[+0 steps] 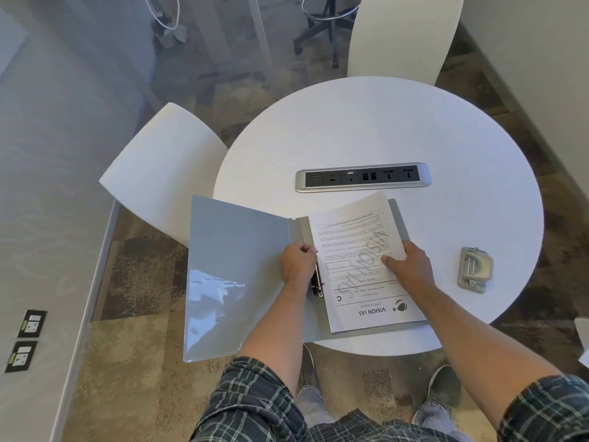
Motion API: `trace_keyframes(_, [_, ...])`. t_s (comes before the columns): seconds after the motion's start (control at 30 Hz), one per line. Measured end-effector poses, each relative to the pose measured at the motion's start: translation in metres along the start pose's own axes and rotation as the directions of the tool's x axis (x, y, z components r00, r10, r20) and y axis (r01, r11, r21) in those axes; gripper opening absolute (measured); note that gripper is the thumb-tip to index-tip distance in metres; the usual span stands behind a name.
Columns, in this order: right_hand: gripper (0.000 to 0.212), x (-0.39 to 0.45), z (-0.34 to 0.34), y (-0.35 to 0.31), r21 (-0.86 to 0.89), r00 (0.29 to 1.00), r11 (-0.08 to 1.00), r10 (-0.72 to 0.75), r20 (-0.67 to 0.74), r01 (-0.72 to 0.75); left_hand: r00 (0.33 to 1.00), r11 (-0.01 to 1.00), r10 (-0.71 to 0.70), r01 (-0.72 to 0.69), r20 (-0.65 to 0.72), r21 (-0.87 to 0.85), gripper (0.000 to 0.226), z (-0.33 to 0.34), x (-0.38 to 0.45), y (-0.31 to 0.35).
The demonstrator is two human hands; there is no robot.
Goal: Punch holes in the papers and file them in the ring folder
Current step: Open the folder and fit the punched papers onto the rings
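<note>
A grey ring folder (237, 269) lies open on the near left part of the round white table (398, 129), its front cover hanging over the table edge. Printed papers (360, 250) lie on the folder's right half, text upside down to me. My left hand (298, 261) is closed at the ring mechanism (317, 283) along the spine, pinching at the papers' left edge. My right hand (409, 266) presses flat on the papers' right side, thumb on top. A grey hole punch (475, 269) sits on the table to the right, apart from both hands.
A silver and black power socket strip (363, 177) is set into the table just beyond the folder. White chairs stand at the left (159, 167) and at the far side (404, 36). A black swivel stool base (331, 30) is on the carpet beyond.
</note>
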State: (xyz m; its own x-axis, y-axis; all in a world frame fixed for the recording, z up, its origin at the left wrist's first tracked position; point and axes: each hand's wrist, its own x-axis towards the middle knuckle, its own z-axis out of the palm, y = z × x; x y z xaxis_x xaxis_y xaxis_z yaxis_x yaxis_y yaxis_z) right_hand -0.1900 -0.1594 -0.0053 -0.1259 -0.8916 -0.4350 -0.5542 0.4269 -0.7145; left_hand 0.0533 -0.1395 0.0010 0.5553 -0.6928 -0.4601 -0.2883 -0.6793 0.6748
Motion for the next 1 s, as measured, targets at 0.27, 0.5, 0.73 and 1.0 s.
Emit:
trace_keyframes(0.27, [0.037,-0.003,-0.003,0.005,-0.094,1.0,0.996,-0.001,-0.016,0.0,1.0,0.998,0.01,-0.01,-0.005,0.063,0.007,0.002,-0.007,0.001])
trace_keyframes(0.5, [0.041,-0.003,-0.002,0.004,-0.106,0.999,0.994,-0.031,-0.019,0.029,0.988,0.99,0.118,-0.125,0.098,0.064,0.034,-0.001,-0.019,-0.014])
trace_keyframes(0.73, [0.052,-0.007,0.003,-0.005,-0.239,0.996,0.97,-0.055,-0.074,0.036,0.959,0.956,0.203,-0.238,0.199,0.171,0.079,-0.007,-0.028,-0.03])
trace_keyframes(1.0, [0.054,-0.006,0.007,-0.004,-0.2,0.995,0.98,-0.032,-0.093,0.013,0.978,0.973,0.139,-0.165,0.156,0.164,0.025,-0.01,-0.036,-0.032])
